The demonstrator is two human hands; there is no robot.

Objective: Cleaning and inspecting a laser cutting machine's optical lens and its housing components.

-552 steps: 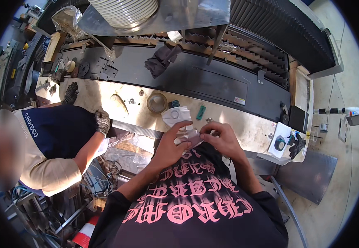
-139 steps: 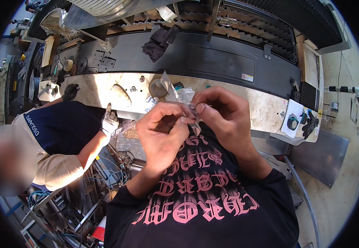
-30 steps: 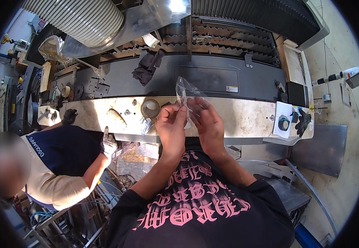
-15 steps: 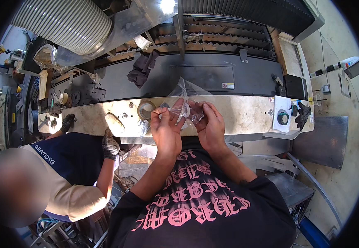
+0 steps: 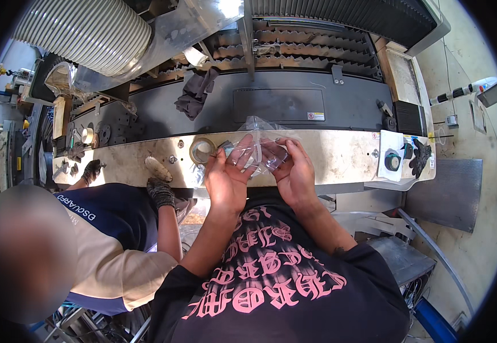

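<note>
A clear plastic bag (image 5: 256,150) is stretched between my two bare hands above the light-coloured ledge. My left hand (image 5: 227,182) pinches one side of it, palm turned up and fingers behind the film. At the opposite side, my right hand (image 5: 295,178) grips the film between thumb and fingers. Whether anything small lies inside the bag is hard to make out through the glare. Just left of my left hand, a roll of tape (image 5: 202,150) lies on the ledge (image 5: 334,155).
At my left a co-worker leans in, one gloved hand (image 5: 161,193) beside an oval pale piece (image 5: 158,169). Dark cloth (image 5: 196,94) lies on the grey machine bed. On the right are a white sheet (image 5: 390,150), a round dark object (image 5: 393,161) and a black glove (image 5: 420,159).
The bag's film is spread wider between my hands and its top sits lower. My left hand has shifted slightly left. The co-worker has leaned nearer, their gloved hand moving right with the oval piece.
</note>
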